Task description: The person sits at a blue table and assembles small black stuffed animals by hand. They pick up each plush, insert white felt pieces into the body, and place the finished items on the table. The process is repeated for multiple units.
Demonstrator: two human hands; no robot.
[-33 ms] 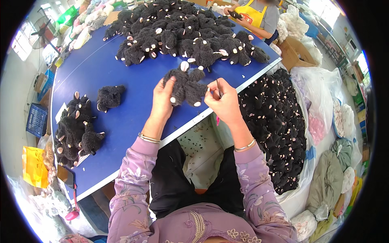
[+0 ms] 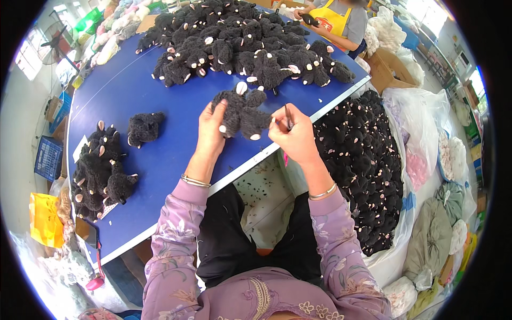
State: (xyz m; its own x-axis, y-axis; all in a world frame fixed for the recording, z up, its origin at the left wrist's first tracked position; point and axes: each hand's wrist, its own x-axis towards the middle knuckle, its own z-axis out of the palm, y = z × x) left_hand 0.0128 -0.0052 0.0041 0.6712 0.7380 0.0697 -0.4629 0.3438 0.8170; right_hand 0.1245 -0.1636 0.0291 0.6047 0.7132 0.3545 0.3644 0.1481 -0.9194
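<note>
Over the near edge of the blue table (image 2: 181, 176), my left hand (image 2: 212, 128) grips a fluffy black plush toy (image 2: 246, 114) with a pale ear and light paw tips. Its thumb lies across the toy's body. My right hand (image 2: 294, 133) is closed around a slim dark tool (image 2: 288, 114) whose pointed end rises above the fingers; its exact kind is hard to tell. The pinched right fingertips are at the toy's right limb, and whether they touch it is unclear. A single black plush toy (image 2: 145, 129) lies left of my hands, near a small pile of similar toys (image 2: 104, 170).
A large heap of black plush toys (image 2: 229, 45) covers the far table. To my right, a big white sack (image 2: 396, 234) is full of more. Across the table, a co-worker in a yellow apron (image 2: 332, 24) handles a dark item. Cardboard box (image 2: 392, 72) and plastic bags stand beyond.
The plush toy and my left hand have shifted slightly left. My right hand has moved only a touch, still gripping the slim tool.
</note>
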